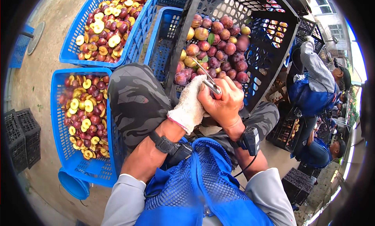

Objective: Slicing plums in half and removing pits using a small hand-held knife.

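My left hand (191,103), in a white knitted glove, is closed beside my right hand, in front of the black crate. What its fingers hold, if anything, is hidden. My bare right hand (224,99) grips a knife (211,86) with a metal handle, its thin blade pointing up and left over the fruit. The two hands touch. Just beyond them, whole red and yellowish plums (218,46) with a few green leaves lie in the tilted black crate (269,66).
Two blue crates (134,46) (58,120) on the left hold cut plums (88,112) with yellow flesh. Another blue crate (155,50) stands beside the black one. A blue bucket (74,185) and black crates (23,138) are at far left. Several people (316,77) sit at right.
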The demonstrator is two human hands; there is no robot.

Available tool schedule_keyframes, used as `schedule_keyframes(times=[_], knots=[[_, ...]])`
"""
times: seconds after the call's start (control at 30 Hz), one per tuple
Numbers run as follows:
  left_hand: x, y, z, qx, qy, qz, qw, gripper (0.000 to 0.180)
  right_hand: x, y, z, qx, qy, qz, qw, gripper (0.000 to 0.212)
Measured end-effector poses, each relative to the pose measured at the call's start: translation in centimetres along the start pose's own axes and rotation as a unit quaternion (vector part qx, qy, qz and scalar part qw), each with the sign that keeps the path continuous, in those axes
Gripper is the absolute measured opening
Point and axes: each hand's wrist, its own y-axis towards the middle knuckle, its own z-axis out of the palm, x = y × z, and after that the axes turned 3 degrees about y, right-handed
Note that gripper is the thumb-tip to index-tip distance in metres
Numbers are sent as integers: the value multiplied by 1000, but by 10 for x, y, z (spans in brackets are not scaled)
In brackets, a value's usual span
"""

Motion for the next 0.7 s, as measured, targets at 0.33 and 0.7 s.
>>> schedule_keyframes(times=[0.33, 0.7], knots=[[-1, 1, 34, -78, 31, -183, 980, 43, -13, -5, -44, -124, 497, 421, 748, 18], [-80, -69, 101, -81, 95, 158, 980, 56, 22, 157, -23, -67, 394, 122, 908, 32]])
